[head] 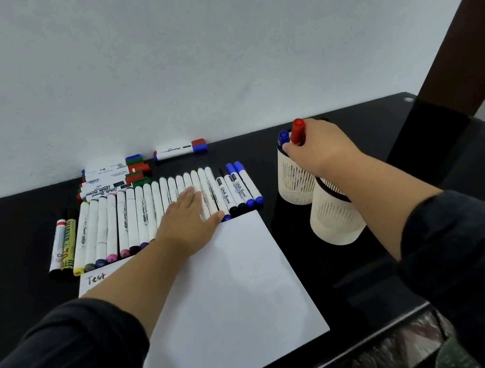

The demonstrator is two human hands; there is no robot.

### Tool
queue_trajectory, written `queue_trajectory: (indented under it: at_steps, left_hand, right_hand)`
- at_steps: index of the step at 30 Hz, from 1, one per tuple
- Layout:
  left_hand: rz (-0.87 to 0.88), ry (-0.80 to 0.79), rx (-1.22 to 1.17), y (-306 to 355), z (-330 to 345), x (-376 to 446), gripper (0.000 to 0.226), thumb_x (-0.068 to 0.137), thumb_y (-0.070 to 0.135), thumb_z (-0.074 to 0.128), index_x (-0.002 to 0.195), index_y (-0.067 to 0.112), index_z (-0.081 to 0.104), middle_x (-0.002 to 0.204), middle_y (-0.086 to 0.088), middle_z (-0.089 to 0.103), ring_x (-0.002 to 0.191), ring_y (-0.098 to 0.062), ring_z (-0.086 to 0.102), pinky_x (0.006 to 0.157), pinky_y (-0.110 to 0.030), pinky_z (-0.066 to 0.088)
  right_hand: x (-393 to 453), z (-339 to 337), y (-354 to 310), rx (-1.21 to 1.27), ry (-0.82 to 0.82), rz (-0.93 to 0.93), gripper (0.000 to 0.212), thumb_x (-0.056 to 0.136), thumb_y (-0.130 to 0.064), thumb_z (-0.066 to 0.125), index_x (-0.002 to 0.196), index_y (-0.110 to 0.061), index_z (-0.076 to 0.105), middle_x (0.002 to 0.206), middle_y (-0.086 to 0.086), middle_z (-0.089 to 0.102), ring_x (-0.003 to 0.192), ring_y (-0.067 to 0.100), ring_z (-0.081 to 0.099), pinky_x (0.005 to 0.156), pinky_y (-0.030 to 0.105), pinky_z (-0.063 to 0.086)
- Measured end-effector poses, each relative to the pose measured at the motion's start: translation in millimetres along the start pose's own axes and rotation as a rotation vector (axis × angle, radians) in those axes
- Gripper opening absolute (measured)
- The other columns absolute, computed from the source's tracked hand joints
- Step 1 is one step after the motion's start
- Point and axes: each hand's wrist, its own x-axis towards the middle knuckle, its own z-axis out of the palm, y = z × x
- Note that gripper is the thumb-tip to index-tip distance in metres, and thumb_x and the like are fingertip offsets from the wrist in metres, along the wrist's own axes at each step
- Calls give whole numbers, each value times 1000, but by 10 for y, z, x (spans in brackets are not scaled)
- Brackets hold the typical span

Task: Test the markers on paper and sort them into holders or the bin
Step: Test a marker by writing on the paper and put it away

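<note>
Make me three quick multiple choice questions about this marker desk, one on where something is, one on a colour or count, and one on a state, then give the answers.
1. Where is the red-capped marker?
A. at the far holder
B. on the paper
C. in the marker row

2. How many cream holders stand on the desk?
A. one
B. two
C. four

3. How is the left hand?
A. gripping a marker
B. flat on the marker row
C. in a fist

Answers:
1. A, the right hand grips it over the far holder.
2. B, the far holder and the near holder.
3. B, straight fingers lie across the marker row.
</note>
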Motion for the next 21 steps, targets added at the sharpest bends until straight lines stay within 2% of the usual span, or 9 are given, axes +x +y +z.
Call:
queue_trajectory:
  at_steps: [2, 5, 8, 11, 13, 15, 18, 21]
  left_hand:
    - [1, 8, 10, 8, 13, 7, 74, 95, 57, 26, 151, 14, 3, 159, -1, -5, 145, -13, -5, 115, -29, -2]
    - [2, 15, 22, 0, 30, 11, 74, 95, 58, 25, 151, 14, 3, 159, -1, -5, 145, -13, -5, 116, -29, -2]
    - [5, 22, 29, -9, 35, 10, 73, 95, 57, 25, 151, 15, 4, 159, -1, -4, 145, -14, -4, 116, -30, -1]
    - [8, 14, 39, -13, 33, 18, 73, 95, 57, 24, 151, 14, 3, 159, -1, -4, 145, -14, -4, 116, -30, -1]
    - [9, 11, 42, -16, 33, 21, 74, 95, 57, 24, 151, 14, 3, 159, -2, -4, 145, -14, -4, 116, -30, -1]
    - [9, 10, 42, -17, 29, 18, 74, 95, 57, 24, 151, 14, 3, 159, -2, -4, 145, -14, -4, 115, -29, -1]
    - [7, 4, 45, -8, 17, 9, 74, 95, 57, 24, 151, 13, 3, 159, -2, -4, 145, -14, -3, 115, -29, -1]
    - [9, -5, 41, -4, 0, 7, 74, 95, 57, 25, 151, 13, 3, 159, -2, -4, 145, -14, -3, 115, -29, -1]
  right_hand:
    - [15, 24, -4, 17, 5, 9, 19, 92, -26, 56, 104, -11, 52, 87, 2, 54, 83, 19, 54, 68, 30, 42]
    - [6, 44, -6, 75, 22, 18, 36, 91, -22, 59, 122, -13, 43, 107, 6, 56, 91, 21, 56, 76, 33, 49]
    - [4, 56, -7, 56, 24, 3, 36, 93, -26, 55, 124, -12, 43, 109, 7, 56, 92, 22, 57, 78, 36, 50]
    - [4, 49, -26, 60, 35, 1, 33, 98, -33, 44, 122, -11, 45, 103, 6, 56, 87, 21, 55, 72, 34, 46]
    - [-6, 48, -37, 96, 62, 14, 30, 100, -31, 40, 121, -10, 44, 102, 8, 56, 85, 21, 55, 69, 34, 44]
    - [-11, 47, -42, 66, 71, 11, 29, 100, -27, 42, 123, -9, 44, 106, 10, 57, 89, 23, 57, 73, 35, 47]
    - [18, 53, -60, -75, -34, 15, 28, 100, -23, 44, 123, -8, 51, 112, 10, 60, 100, 25, 58, 81, 33, 46]
    - [25, 61, -78, -204, -100, -25, 27, 100, -19, 40, 117, -6, 57, 112, 13, 61, 102, 27, 58, 79, 34, 44]
